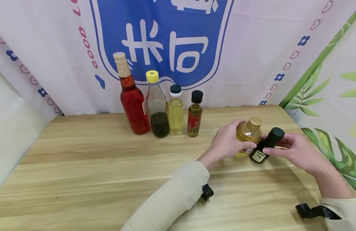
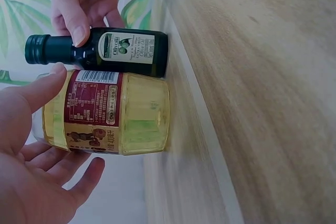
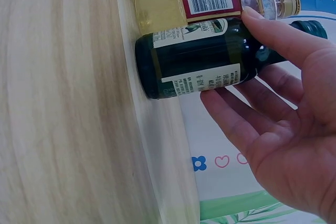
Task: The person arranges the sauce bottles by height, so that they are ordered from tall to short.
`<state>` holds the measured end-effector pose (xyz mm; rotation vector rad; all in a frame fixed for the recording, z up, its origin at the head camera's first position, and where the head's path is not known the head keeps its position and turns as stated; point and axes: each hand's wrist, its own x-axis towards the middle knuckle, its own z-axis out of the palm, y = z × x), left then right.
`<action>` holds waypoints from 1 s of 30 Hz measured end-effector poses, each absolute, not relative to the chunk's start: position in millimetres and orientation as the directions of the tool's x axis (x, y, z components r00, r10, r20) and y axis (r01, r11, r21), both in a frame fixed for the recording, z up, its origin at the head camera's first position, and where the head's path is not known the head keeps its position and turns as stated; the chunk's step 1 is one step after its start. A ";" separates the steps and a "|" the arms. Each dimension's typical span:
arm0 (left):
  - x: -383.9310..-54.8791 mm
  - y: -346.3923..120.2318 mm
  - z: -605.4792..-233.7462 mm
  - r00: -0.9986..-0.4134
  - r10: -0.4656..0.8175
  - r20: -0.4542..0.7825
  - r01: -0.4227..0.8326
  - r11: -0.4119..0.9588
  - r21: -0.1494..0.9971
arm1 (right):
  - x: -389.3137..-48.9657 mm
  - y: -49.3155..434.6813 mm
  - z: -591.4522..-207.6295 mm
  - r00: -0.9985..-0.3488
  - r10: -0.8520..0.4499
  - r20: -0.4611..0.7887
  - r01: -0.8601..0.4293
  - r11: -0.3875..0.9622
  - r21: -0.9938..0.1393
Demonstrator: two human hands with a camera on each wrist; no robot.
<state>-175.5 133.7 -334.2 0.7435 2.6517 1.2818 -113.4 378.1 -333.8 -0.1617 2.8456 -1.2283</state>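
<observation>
At the right of the table in the head view, my left hand (image 1: 225,141) holds a squat clear bottle of yellow cooking oil (image 1: 247,134) with a gold cap. Its thumb lies along the near side, and the fingers curve round the far side. Right beside it, my right hand (image 1: 300,152) grips a dark green olive oil bottle (image 1: 271,138) between thumb and fingers. The two bottles stand side by side, with their bases at the tabletop. In the left wrist view the cooking oil's maroon label (image 2: 92,98) and the olive oil's pale label (image 2: 126,47) both show.
Towards the back stand a tall bottle of red liquid (image 1: 134,109), a yellow-capped bottle of dark liquid (image 1: 159,123), a pale oil bottle (image 1: 176,115) and a small black-capped oil bottle (image 1: 194,120). Behind the wooden table (image 1: 88,166) hangs a printed cloth (image 1: 247,48).
</observation>
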 end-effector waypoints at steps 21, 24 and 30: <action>-171.9 126.9 -337.2 -0.880 0.451 0.149 0.397 0.526 0.752 | -113.9 377.2 -338.7 -0.989 -0.142 0.031 -0.120 0.677 -0.726; -170.4 127.1 -336.5 -0.887 0.430 0.168 0.400 0.535 0.744 | -113.9 376.7 -339.0 -0.990 -0.138 0.023 -0.112 0.681 -0.724; -170.2 123.7 -335.5 -0.912 0.356 0.205 0.385 0.564 0.731 | -112.7 376.4 -339.4 -0.990 -0.140 0.032 -0.121 0.699 -0.705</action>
